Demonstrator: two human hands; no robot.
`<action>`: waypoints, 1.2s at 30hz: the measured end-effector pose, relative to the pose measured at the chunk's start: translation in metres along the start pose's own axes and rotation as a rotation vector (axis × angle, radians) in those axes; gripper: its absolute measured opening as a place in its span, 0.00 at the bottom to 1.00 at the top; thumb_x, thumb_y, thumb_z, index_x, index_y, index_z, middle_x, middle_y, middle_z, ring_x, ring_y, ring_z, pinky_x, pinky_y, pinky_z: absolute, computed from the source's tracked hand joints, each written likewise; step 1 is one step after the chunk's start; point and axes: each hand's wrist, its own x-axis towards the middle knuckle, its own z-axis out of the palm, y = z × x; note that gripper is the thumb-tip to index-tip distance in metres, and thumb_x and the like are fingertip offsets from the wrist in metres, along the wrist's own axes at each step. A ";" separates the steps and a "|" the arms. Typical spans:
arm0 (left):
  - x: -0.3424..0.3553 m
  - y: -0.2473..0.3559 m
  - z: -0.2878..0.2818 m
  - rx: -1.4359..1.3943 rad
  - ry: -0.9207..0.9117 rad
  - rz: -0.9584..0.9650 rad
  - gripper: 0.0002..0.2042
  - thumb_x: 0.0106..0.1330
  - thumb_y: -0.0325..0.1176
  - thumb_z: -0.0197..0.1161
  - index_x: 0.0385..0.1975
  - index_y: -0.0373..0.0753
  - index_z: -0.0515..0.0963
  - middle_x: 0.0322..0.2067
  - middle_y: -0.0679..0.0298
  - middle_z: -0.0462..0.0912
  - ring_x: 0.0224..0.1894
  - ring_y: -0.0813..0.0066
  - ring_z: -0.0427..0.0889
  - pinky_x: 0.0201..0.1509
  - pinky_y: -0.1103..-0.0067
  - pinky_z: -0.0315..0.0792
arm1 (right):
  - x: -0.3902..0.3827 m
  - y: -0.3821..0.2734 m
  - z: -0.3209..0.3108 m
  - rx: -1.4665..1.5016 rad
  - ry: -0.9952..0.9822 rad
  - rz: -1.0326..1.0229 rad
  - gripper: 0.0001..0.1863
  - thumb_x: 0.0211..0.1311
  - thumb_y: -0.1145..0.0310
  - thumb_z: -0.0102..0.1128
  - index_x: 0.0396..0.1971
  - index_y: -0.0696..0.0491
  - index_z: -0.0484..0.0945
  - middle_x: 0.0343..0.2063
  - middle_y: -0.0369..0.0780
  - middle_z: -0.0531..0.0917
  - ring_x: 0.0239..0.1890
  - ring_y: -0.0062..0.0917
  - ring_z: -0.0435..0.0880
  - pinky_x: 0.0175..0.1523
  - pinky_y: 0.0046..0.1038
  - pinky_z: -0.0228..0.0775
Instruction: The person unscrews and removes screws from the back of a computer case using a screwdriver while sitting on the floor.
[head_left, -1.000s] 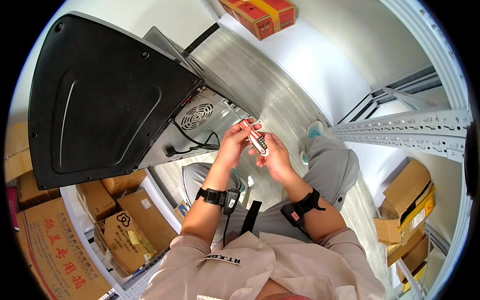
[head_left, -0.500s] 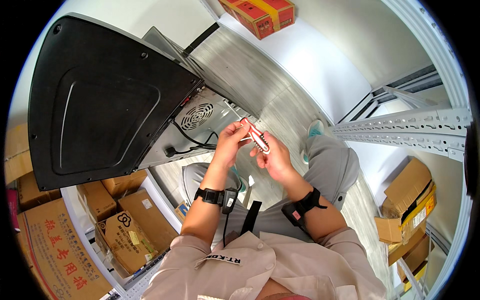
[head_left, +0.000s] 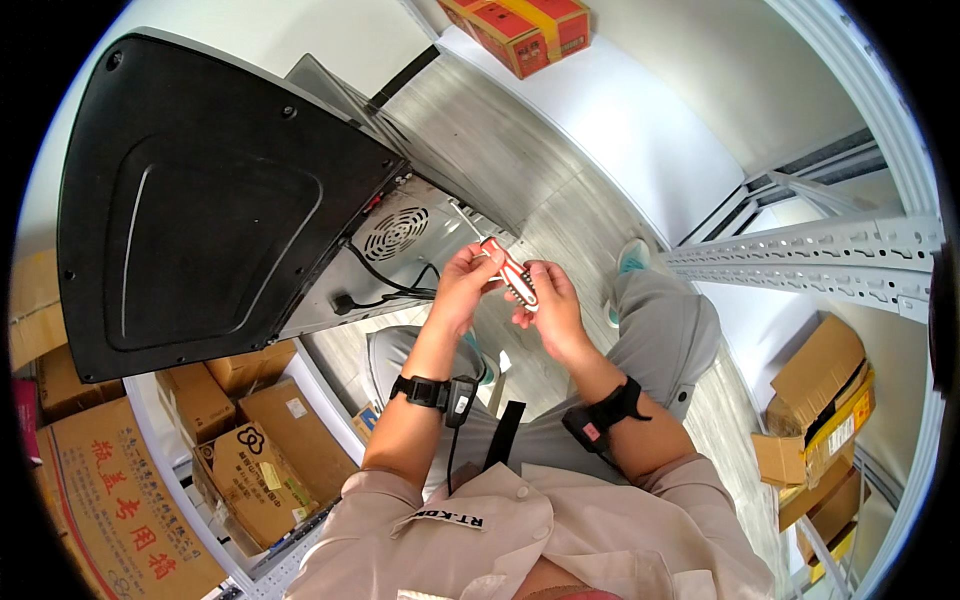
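A screwdriver (head_left: 517, 281) with a red and white handle and dark ridges slants between my two hands, its thin shaft pointing up and left. My left hand (head_left: 462, 285) closes round the front of the handle, thumb on top. At the rear end, my right hand (head_left: 553, 305) has its fingers curled against the handle's side. Just beyond the shaft tip stands the metal back panel (head_left: 375, 275) of a black-cased machine (head_left: 215, 200), with a round vent (head_left: 396, 234). Whether the tip touches the panel I cannot tell.
Black cables (head_left: 385, 290) hang from the panel close to my left hand. Cardboard boxes (head_left: 255, 475) fill a shelf at lower left, and an opened carton (head_left: 815, 400) sits at right. A perforated metal rack post (head_left: 800, 250) juts in from the right. A red box (head_left: 520, 40) rests on a white shelf ahead.
My right hand's fingers have shifted slightly on the rear of the handle, curling in more. The left hand and the screwdriver stay almost where they were.
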 end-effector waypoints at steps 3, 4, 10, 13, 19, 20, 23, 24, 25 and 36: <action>-0.010 0.010 0.011 -0.086 -0.107 -0.010 0.18 0.69 0.41 0.60 0.52 0.36 0.73 0.42 0.63 0.82 0.41 0.77 0.79 0.45 0.79 0.74 | 0.003 0.001 -0.001 0.039 -0.033 0.068 0.18 0.75 0.55 0.37 0.48 0.53 0.70 0.27 0.43 0.82 0.15 0.21 0.71 0.19 0.21 0.63; -0.011 0.011 0.012 -0.130 -0.147 -0.010 0.19 0.69 0.41 0.59 0.53 0.36 0.72 0.43 0.63 0.81 0.42 0.77 0.79 0.45 0.79 0.74 | 0.002 -0.001 -0.001 0.042 -0.045 0.078 0.18 0.75 0.55 0.37 0.48 0.53 0.70 0.27 0.43 0.82 0.14 0.21 0.71 0.19 0.22 0.62; 0.001 -0.009 0.002 -0.020 0.038 0.083 0.09 0.62 0.33 0.68 0.36 0.34 0.80 0.32 0.64 0.84 0.34 0.82 0.79 0.42 0.84 0.71 | -0.005 0.014 0.007 -0.660 0.103 -0.751 0.21 0.55 0.67 0.68 0.46 0.57 0.70 0.39 0.43 0.78 0.38 0.33 0.79 0.42 0.31 0.70; 0.007 -0.014 -0.003 0.061 0.066 0.056 0.11 0.64 0.35 0.66 0.38 0.34 0.79 0.35 0.63 0.84 0.37 0.81 0.80 0.45 0.82 0.72 | -0.003 0.015 0.005 -0.538 0.026 -0.628 0.17 0.60 0.66 0.62 0.45 0.57 0.70 0.35 0.43 0.79 0.30 0.28 0.78 0.33 0.27 0.69; -0.005 0.005 0.006 -0.068 -0.079 0.061 0.13 0.67 0.38 0.63 0.41 0.34 0.78 0.39 0.62 0.84 0.44 0.78 0.80 0.52 0.79 0.72 | 0.000 -0.004 0.001 0.110 -0.044 0.083 0.18 0.71 0.54 0.46 0.46 0.53 0.72 0.27 0.42 0.81 0.17 0.21 0.73 0.22 0.23 0.63; -0.004 0.002 0.002 -0.056 -0.087 0.085 0.13 0.67 0.38 0.63 0.40 0.34 0.78 0.39 0.63 0.84 0.43 0.78 0.80 0.51 0.79 0.72 | -0.002 -0.005 0.004 0.077 -0.033 0.062 0.17 0.70 0.56 0.49 0.46 0.54 0.71 0.29 0.42 0.81 0.18 0.21 0.74 0.22 0.23 0.64; 0.005 -0.011 -0.009 0.067 -0.007 0.108 0.12 0.66 0.38 0.64 0.38 0.34 0.78 0.38 0.65 0.84 0.42 0.80 0.80 0.49 0.79 0.71 | 0.010 0.017 0.005 -0.523 0.145 -0.768 0.16 0.66 0.63 0.57 0.48 0.56 0.69 0.34 0.41 0.79 0.22 0.18 0.75 0.25 0.22 0.67; 0.006 -0.013 -0.009 0.046 0.006 0.091 0.12 0.66 0.38 0.64 0.37 0.34 0.78 0.37 0.65 0.84 0.41 0.80 0.79 0.49 0.80 0.71 | 0.011 0.020 0.004 -0.661 0.187 -0.927 0.17 0.64 0.66 0.59 0.49 0.57 0.69 0.36 0.41 0.79 0.23 0.17 0.75 0.26 0.22 0.68; 0.008 -0.015 -0.009 0.025 0.020 0.075 0.11 0.66 0.37 0.64 0.37 0.35 0.78 0.37 0.65 0.84 0.40 0.81 0.79 0.48 0.80 0.71 | 0.009 0.022 0.001 -0.707 0.168 -0.909 0.18 0.63 0.68 0.61 0.49 0.57 0.68 0.37 0.40 0.78 0.24 0.17 0.75 0.27 0.21 0.68; 0.008 -0.008 -0.002 0.002 -0.016 0.094 0.11 0.68 0.39 0.61 0.39 0.36 0.77 0.35 0.65 0.83 0.39 0.77 0.80 0.49 0.78 0.72 | 0.004 0.015 0.006 -0.417 0.124 -0.490 0.19 0.67 0.58 0.56 0.49 0.55 0.69 0.32 0.39 0.80 0.25 0.16 0.75 0.27 0.19 0.66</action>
